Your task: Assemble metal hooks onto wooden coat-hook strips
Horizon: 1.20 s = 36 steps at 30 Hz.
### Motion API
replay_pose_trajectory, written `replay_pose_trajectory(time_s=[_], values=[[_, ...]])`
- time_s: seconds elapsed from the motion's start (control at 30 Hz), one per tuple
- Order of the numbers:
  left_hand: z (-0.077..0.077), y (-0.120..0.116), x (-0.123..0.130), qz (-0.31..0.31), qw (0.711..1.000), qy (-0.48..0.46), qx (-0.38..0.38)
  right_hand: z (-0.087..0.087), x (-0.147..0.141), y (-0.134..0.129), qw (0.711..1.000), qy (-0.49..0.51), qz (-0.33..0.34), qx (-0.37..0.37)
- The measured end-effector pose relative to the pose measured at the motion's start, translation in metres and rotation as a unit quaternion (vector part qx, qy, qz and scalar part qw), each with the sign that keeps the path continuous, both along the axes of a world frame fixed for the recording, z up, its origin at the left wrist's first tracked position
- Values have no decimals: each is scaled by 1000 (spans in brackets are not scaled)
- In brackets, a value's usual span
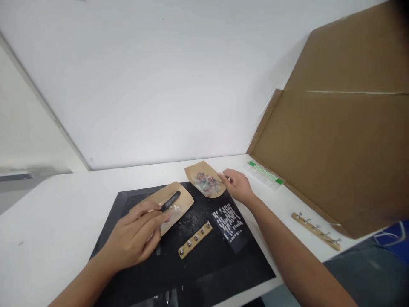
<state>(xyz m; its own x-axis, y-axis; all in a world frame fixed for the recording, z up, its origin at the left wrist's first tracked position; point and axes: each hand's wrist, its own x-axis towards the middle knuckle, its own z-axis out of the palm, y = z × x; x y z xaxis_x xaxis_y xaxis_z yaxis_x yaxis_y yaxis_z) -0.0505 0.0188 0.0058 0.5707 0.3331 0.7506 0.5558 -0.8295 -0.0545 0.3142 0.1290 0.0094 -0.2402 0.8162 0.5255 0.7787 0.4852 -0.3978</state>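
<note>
My left hand is closed around a slim black tool with a rounded end; its exact kind I cannot make out. The hand lies over a tan paper tray with a few tiny white bits in it. My right hand pinches the right edge of a second tan paper tray. In that tray is a heap of small glossy pieces, red, clear and greenish. Between my forearms a short wooden strip carries several round metal pieces in a row.
A black mat covers the white table's front part. On it lies a dark sheet of small white pieces. To the right are a green-marked clear case, another wooden strip with metal pieces, and a tall cardboard panel.
</note>
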Motion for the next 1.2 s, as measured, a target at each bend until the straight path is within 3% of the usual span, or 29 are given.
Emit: replay_pose_trajectory(time_s=[0.17,0.27,0.47,0.8,1.2], values=[[2,-2,2,1,1000,9,-5,8,-17,-18,993,-7,113,-21],[5,-2,8,-9,1000,17,-16,14,-32,-34,971,-9,234,-42],[13,-8,20,-116,992,50,-26,22,-59,-67,927,6,362,-95],[6,-11,20,-138,987,62,-59,26,-68,-79,895,33,418,-151],[9,-12,18,-138,987,47,-62,13,-72,-76,876,39,468,-110]])
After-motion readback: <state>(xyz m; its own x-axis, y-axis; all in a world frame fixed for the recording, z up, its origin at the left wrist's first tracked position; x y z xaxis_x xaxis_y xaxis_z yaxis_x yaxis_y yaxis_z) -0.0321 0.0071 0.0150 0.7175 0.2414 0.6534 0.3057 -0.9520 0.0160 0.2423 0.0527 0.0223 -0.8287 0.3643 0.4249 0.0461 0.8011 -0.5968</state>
